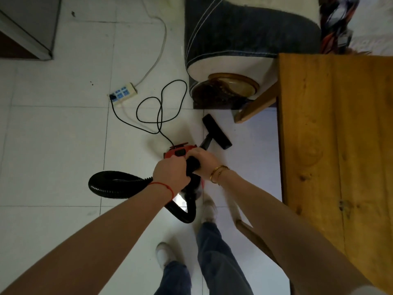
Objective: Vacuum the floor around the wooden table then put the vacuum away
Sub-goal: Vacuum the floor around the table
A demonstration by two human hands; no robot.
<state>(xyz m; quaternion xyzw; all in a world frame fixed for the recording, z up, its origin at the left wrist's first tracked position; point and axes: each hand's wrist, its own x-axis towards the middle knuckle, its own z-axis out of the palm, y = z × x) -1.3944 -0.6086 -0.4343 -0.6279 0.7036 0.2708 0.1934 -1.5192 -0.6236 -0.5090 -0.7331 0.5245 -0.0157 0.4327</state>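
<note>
**Ana:** Pale floor tiles fill most of the view, with the wooden table down the right edge. What are the hands doing?

**Ben:** Both are on the red vacuum cleaner, which is near the table's left side. The left hand has its fingers curled over the top of the body, by the black handle. The right hand wraps the black grip from the other side. Neither is spread; both are closed round the machine. Whether the body is lifted or resting on the tiles cannot be told.

**Ana:** And going outward from there?

**Ben:** A ribbed black hose loops out to the left and back under the body. A short tube runs forward to the floor nozzle, which lies just beside a table leg. The black cord coils across the tiles to a power strip, where it appears plugged in. A dark armchair stands beyond the nozzle.

**Ana:** Which step is this?

**Ben:** Likely vacuuming along the table's edge, since the cord is plugged in and the nozzle is at the leg. Next, the nozzle would need steering round that leg and the chair base, keeping clear of the loose cord.
</note>
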